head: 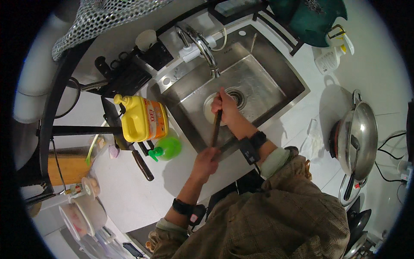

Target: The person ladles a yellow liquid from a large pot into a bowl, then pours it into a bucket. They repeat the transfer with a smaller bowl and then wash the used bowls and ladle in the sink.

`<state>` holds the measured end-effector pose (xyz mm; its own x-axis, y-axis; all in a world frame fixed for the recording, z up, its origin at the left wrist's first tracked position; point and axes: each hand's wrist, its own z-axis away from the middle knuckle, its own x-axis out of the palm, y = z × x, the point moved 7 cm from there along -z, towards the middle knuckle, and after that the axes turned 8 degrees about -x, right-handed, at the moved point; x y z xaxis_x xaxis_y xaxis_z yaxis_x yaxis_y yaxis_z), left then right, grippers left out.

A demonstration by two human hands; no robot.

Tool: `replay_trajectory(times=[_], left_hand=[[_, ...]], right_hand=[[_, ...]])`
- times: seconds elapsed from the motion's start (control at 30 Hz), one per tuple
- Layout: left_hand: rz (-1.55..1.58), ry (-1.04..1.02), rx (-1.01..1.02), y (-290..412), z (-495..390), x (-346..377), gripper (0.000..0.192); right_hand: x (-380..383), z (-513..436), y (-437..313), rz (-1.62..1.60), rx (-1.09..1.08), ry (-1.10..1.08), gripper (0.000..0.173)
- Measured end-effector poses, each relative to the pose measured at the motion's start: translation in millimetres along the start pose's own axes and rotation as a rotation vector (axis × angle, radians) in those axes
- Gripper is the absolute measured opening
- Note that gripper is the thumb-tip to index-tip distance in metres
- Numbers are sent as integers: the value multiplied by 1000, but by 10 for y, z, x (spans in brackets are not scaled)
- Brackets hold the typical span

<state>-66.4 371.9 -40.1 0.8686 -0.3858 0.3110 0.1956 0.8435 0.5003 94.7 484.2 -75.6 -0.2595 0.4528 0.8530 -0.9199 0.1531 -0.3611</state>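
Over the steel sink [268,81], a long, slim, dark brown stick [217,129] runs between my two hands; whether it is one piece or several held together, I cannot tell. My right hand [225,105] is closed around its far end, above the drain [235,97]. At the sink's front edge, my left hand [205,164] grips the near end. A white round dish [208,108] lies in the basin beside the drain, partly hidden by my right hand. The chrome faucet [207,51] reaches over the basin, with its spout just beyond my right hand.
Left of the sink stand a yellow pump jug [137,118] and a green pump bottle [169,148]. A dark handle [143,165] juts over the counter [129,200]. To the right are a steel wok [364,139] with a ladle [354,162] and a white spray bottle [328,61].
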Motion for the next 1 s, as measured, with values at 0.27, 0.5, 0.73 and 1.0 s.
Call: replay_trajectory(times=[0.27,0.5,0.73,1.0], left_hand=[[665,-517,-376,-32,-13,302,33],[800,-888,-366,8,137,559,34],[99,-103,-67,-3,-206,311,31],[-337,100,310,309,-415,388,24]], right_hand=[[84,431,379,-206,405,-244,43],[114,222,5,-212,166,-36,38],[-161,83,-113,35,142,85,32],[-192,314,57,-49,410,11,29]])
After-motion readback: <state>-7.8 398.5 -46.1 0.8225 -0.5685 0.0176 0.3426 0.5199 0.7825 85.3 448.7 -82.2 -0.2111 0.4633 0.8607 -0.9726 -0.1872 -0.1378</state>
